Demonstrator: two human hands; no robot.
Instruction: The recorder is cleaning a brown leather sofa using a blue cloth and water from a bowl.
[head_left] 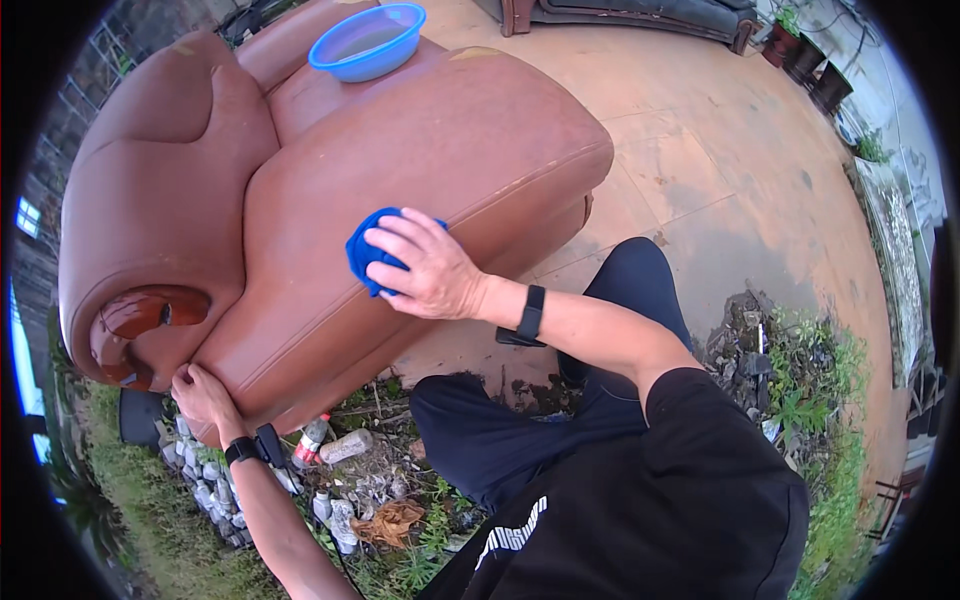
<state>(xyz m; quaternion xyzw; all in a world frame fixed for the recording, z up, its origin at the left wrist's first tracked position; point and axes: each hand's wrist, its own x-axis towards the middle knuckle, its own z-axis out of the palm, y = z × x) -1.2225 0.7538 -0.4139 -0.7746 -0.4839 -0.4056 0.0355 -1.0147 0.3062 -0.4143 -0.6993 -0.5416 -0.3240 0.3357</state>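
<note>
cloth: blue rag (372,250), bunched up and pressed flat on the side panel of the brown leather armchair (330,180), just under the arm's top edge

right hand: right hand (425,268) is spread over the rag, fingers curled down on it and pinning it to the leather, so it's gripping the cloth against the chair

left hand: left hand (200,392) is tucked under the chair's lower edge near the front corner, fingers hooked around the rim. Looks like it's bracing the chair, but I can't see if the fingers fully close

chair direction: it's tipped over on its side; the long axis runs from lower left to upper right in the view, with the rounded arm front at the left and the back end up toward the paving

basin: blue plastic basin (368,40) sits on the chair's top surface, well apart from the rag, some water in it I think

ground: weeds, stones and a few bottles (330,445) right below the chair

what could go wrong: my guess, pushing hard on the panel could rock the chair and slide that basin off, spilling it. The rag could also slip out from under the palm on slick leather
</note>
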